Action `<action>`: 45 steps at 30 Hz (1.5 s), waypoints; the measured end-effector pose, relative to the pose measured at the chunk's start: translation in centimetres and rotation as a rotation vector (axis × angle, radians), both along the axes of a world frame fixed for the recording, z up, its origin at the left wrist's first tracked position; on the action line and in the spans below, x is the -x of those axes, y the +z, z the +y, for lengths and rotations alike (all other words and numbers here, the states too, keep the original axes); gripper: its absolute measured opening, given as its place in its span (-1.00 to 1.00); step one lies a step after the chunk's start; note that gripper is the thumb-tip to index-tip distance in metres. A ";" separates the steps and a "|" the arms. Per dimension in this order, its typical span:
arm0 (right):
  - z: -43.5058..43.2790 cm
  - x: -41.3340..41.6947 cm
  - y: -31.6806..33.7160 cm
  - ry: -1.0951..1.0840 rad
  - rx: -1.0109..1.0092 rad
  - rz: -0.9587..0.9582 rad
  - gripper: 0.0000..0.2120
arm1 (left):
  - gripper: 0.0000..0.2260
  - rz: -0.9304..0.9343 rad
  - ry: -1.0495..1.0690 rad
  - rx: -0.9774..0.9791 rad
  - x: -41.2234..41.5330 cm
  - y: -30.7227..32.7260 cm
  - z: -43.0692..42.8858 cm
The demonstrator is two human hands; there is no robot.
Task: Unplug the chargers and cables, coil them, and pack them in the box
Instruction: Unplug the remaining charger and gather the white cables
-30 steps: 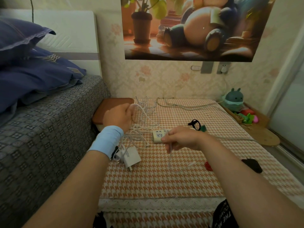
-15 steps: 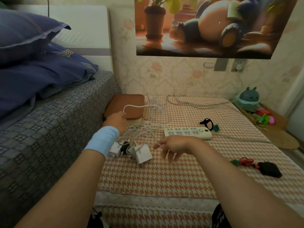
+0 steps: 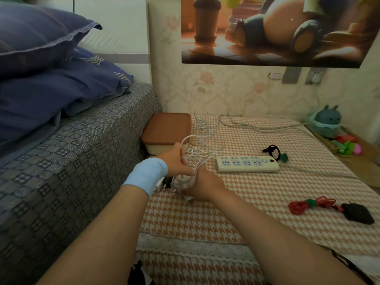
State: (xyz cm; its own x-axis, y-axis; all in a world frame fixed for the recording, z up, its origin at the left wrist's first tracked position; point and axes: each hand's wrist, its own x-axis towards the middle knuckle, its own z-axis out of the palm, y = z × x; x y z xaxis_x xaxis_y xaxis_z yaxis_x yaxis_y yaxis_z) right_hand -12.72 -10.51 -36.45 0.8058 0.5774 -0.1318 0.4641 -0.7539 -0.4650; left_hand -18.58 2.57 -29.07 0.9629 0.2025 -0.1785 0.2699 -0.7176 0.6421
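My left hand (image 3: 175,159) grips the white cables (image 3: 205,145). Whether my right hand (image 3: 205,185) grips, I cannot tell. I am coiling, but first I must untangle.

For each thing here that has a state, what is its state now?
box: lid closed.
power strip: nothing plugged in.
white cables: loose tangle, uncoiled.
red cable: bundled.
wall plug: in its socket.
left hand: grips the white cables.
right hand: over the white chargers, grip hidden.
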 end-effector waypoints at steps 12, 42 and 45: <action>-11.4 -4.0 4.9 0.049 0.710 0.086 -0.37 | -0.71 -0.119 -0.145 -0.326 -3.7 0.7 -4.6; -12.8 -5.4 0.8 0.163 0.455 0.020 -0.67 | -0.21 -0.311 -0.268 -0.477 -4.5 0.2 -11.2; -13.0 -5.5 1.3 0.180 0.413 0.065 -0.77 | -0.27 -0.234 -0.508 -0.606 -4.2 -0.3 -13.3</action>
State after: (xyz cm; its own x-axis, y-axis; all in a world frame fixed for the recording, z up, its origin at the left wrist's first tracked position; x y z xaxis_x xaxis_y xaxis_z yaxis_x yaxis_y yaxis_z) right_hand -7.18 -23.53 -35.16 0.6794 0.5961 -0.4279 0.5848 -0.7921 -0.1749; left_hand -14.41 -10.77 -29.32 0.9616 -0.2716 0.0386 -0.2742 -0.9561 0.1032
